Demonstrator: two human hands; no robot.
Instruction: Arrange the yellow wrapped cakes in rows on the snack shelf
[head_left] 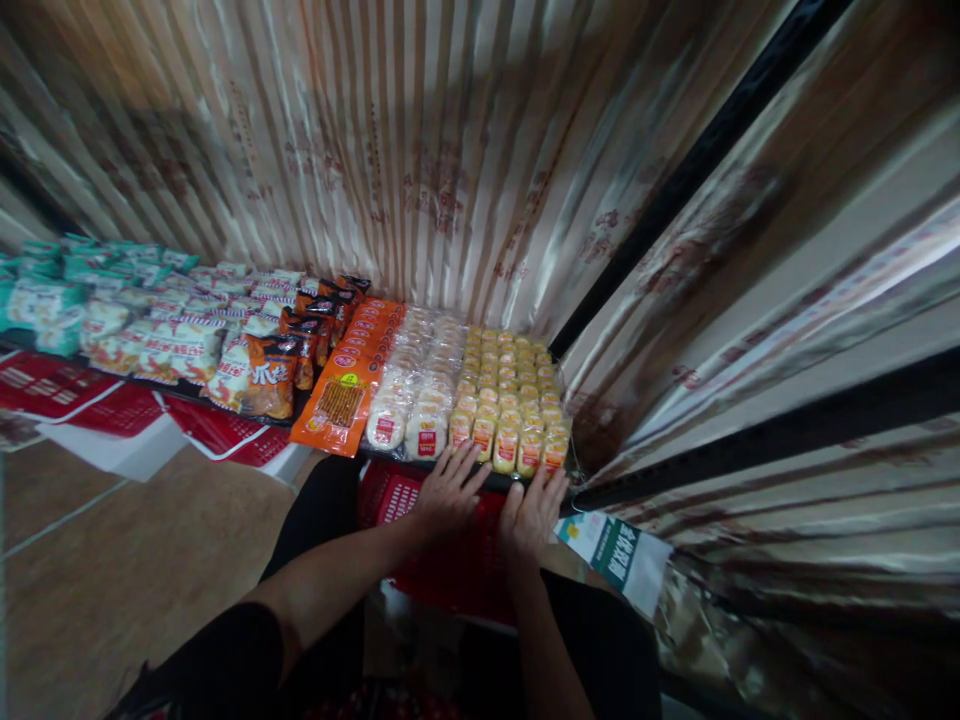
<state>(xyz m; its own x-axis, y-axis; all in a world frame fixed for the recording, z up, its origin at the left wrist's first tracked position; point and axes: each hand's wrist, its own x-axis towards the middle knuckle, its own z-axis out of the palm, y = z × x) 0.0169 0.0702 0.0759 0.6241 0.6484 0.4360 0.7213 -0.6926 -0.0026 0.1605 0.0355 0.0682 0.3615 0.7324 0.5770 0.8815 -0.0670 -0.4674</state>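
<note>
Both hands are lying flat with fingers spread: the left hand [450,490] and the right hand [534,512] are touching the front row of small yellow wrapped snack packets [506,400]. Just left of them are lying round white packaged cakes [416,385] and long orange snack bags [352,380].

A shop: shelf rows of packaged snacks [315,350].
</note>
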